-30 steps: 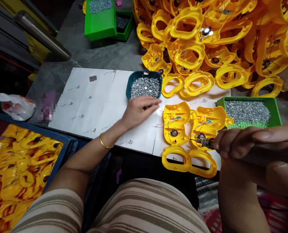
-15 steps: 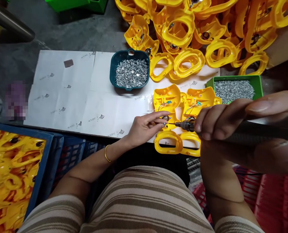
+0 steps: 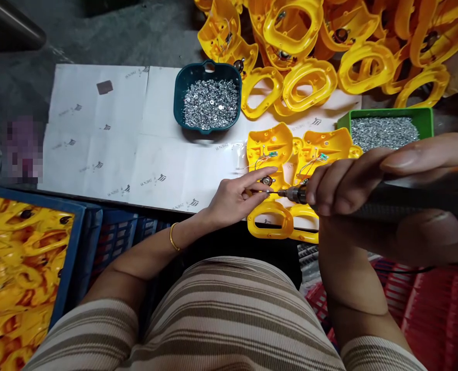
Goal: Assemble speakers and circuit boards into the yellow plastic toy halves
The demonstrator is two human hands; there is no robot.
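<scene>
My right hand [image 3: 348, 180] is wrapped round a dark electric screwdriver [image 3: 399, 201], held level with its bit pointing left. The fingers of my left hand [image 3: 238, 196] pinch a tiny shiny screw [image 3: 268, 192], and the bit's tip meets it there. Below both hands lie two yellow plastic housing halves, a left one [image 3: 267, 139] and a right one [image 3: 325, 136], side by side with their hollow insides up. Each has a loop handle, thin wires and a small green circuit board. My right hand and the screwdriver cover part of the right half.
A dark teal bin [image 3: 179, 111] of small metal parts stands behind my left hand. A green tray [image 3: 425, 121] of screws sits at the right. More yellow housings [image 3: 294, 31] are heaped at the back. A blue crate [image 3: 78, 221] with yellow parts is at the left.
The screwdriver's bit has closed the small gap to the screw at my left fingertips. The view has shifted slightly; the housings stay put on the board.
</scene>
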